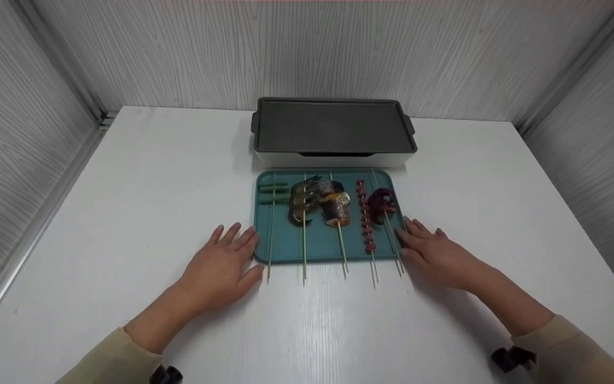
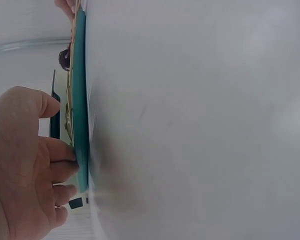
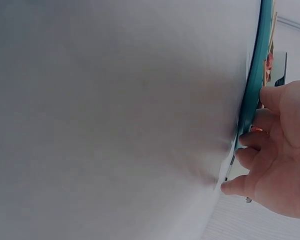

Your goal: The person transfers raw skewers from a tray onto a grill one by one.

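Head view had the teal tray (image 1: 320,244) sitting on the white table (image 1: 190,160), right on the near side of a dark-topped griddle (image 1: 333,128). Left hand (image 1: 221,269) was at the tray's near left corner, fingers stretched out and tips against the rim, not wrapped around anything. Right hand (image 1: 437,256) was at the right edge, near end, pretty much the same deal: fingers extended and touching the side, no clamp on it. Both wrist cams backed up the contact.

Food-wise, left to right on the tray: a green skewer (image 1: 273,189), a shrimp skewer (image 1: 300,201), a chunky dark skewer (image 1: 336,209), a skewer of little red bits (image 1: 365,216), then a dark purple one (image 1: 380,204). Their sticks poked out past the near rim.
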A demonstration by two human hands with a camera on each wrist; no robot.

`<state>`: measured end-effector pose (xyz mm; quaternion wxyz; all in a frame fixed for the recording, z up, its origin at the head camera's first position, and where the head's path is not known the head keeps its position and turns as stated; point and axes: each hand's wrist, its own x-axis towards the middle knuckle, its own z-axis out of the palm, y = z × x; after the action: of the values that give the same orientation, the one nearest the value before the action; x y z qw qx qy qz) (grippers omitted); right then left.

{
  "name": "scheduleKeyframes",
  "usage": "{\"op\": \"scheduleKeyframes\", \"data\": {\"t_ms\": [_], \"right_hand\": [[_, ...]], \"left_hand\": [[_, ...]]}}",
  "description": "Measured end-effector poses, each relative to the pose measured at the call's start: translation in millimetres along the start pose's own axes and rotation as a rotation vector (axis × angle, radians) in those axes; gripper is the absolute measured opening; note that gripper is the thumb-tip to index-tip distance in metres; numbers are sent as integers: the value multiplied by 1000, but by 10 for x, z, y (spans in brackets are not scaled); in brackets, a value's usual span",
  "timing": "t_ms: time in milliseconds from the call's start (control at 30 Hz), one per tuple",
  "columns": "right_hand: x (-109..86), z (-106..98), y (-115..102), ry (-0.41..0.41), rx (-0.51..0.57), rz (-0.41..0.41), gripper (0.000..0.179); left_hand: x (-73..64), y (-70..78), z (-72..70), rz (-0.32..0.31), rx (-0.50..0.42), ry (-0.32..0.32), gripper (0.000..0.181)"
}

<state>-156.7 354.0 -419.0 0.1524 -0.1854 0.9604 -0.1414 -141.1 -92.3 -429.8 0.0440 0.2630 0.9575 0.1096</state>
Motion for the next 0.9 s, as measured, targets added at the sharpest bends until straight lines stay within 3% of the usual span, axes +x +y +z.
{"op": "scheduleKeyframes", "data": {"t_ms": [267, 433, 633, 900], "right_hand": [[-5, 26, 44, 6, 23, -12, 62], [-5, 63, 42, 25, 17, -36, 62], [-6, 63, 28, 22, 17, -25, 62], [1, 32, 34, 0, 20, -4, 64]], "left_hand": [[4, 39, -14, -26, -47, 20, 65], [-19, 61, -73, -54, -125, 77, 64], [-83, 103, -206, -121, -419, 130, 59], [-53, 95, -365, -325, -883, 80, 53]]}}
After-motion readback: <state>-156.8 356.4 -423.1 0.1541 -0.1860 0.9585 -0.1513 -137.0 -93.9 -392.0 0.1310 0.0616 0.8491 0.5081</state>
